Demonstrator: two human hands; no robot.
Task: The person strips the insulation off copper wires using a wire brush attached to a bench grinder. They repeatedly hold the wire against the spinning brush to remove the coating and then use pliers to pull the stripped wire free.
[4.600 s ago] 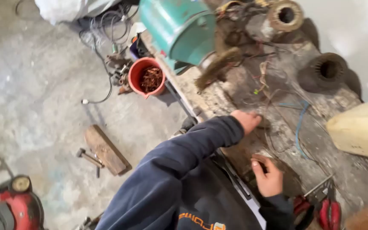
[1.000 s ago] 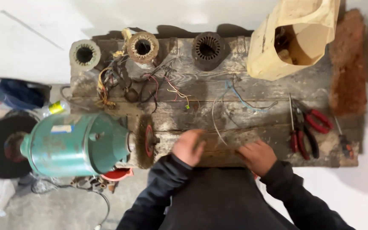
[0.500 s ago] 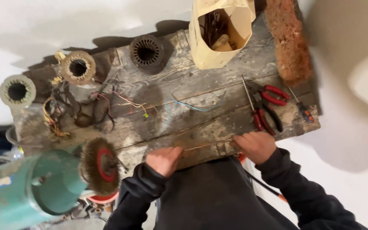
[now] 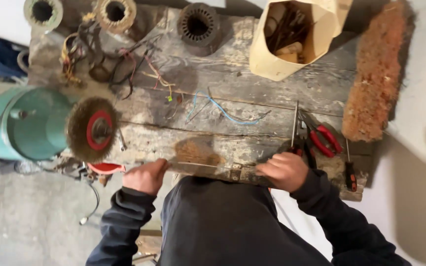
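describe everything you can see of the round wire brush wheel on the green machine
The wire brush wheel is a round disc of brassy, frayed bristles around a red hub with a dark metal centre. It sits upright on the end of the green motor, facing the worn wooden bench at its left edge. Nothing touches its bristles; the left hand is just below and to its right.

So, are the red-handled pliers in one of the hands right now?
No, the red-handled pliers lie on the wooden bench just beyond the right hand, which grips a thin wire instead.
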